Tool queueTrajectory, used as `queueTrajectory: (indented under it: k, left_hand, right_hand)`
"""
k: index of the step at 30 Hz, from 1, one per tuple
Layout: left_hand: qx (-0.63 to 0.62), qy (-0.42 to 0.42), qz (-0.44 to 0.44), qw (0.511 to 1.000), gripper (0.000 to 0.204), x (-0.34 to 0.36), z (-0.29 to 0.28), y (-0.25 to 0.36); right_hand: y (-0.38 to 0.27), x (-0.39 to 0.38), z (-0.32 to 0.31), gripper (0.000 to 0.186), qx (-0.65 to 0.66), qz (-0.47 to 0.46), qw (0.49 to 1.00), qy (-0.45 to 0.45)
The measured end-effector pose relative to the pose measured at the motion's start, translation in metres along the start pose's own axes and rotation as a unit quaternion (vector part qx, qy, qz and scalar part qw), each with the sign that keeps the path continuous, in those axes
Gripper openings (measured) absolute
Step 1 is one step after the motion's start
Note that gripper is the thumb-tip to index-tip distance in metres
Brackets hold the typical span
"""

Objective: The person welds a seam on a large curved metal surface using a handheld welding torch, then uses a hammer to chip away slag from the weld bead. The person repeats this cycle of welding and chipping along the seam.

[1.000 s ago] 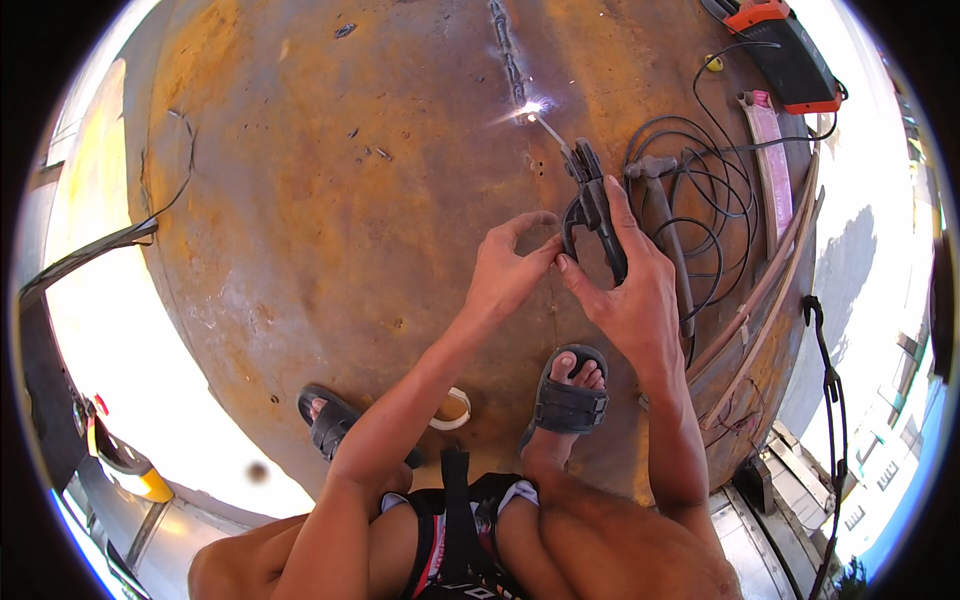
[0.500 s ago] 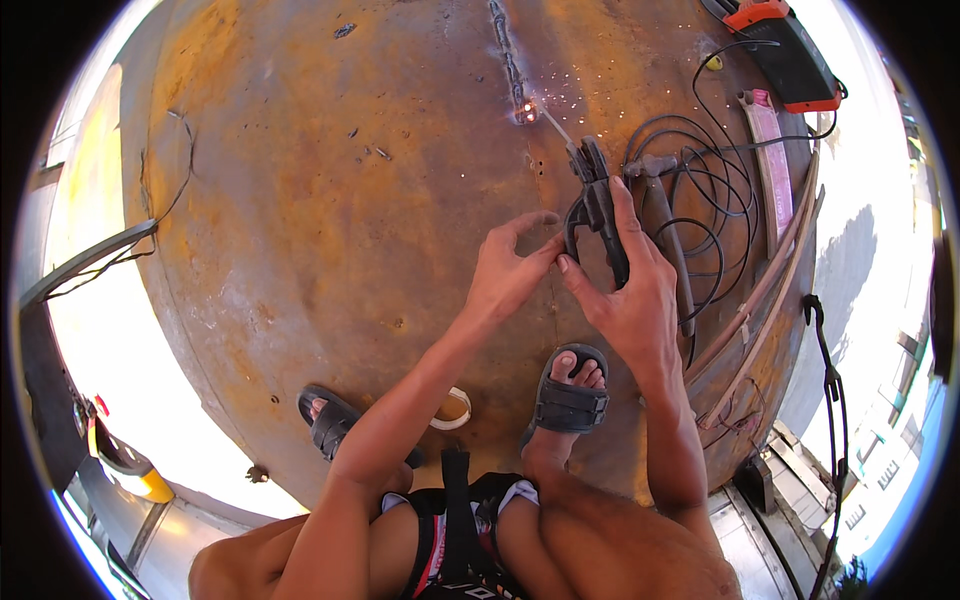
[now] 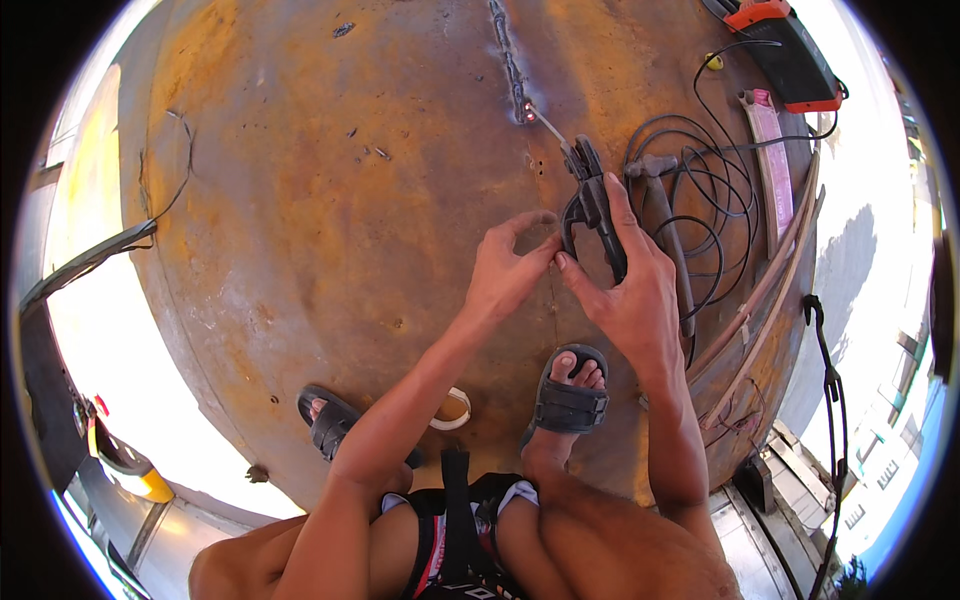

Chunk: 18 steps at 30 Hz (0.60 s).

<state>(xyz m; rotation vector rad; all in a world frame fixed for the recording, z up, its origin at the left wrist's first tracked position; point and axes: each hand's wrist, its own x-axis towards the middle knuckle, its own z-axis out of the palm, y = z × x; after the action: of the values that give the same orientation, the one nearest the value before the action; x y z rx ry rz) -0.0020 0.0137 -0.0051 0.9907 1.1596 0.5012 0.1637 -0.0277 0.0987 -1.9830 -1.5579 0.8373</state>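
Observation:
My right hand (image 3: 632, 285) is wrapped round a black electrode holder (image 3: 598, 212), its thumb and index finger lying along opposite sides. A thin welding rod (image 3: 549, 125) is clamped in the holder and slants up and left. Its tip glows at the near end of a dark weld bead (image 3: 509, 62) on a rusty curved steel surface (image 3: 300, 230). My left hand (image 3: 503, 268) is beside the holder's lever, thumb and index finger apart and curved toward it. The left thumb tip is at the lever, near my right thumb; its other fingers are partly hidden.
Right of the holder lie a hammer (image 3: 668, 225) and coiled black cable (image 3: 735, 185). Farther back are a pink packet (image 3: 768, 165) and a black-orange machine (image 3: 785, 58). A pale ring (image 3: 452, 410) lies between my sandalled feet. A dark strap (image 3: 90, 265) crosses the left edge.
The spray of sparks around the rod tip has gone, and the glow is smaller. The holder and right hand have shifted slightly up and left; the left hand is nearly still.

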Motion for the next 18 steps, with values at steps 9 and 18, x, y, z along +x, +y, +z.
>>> queueTrajectory:
  k: [9,18]
  left_hand:
    - [0.011,0.007,0.009,1.000,0.049,0.002,0.003,0.003]
    - [0.035,0.027,0.013,0.999,0.050,0.000,0.001,0.000]
  right_hand:
    - [0.007,0.001,0.002,0.096,0.001,-0.020,1.000,0.016]
    - [0.001,0.001,0.002,0.094,-0.001,0.001,1.000,-0.004]
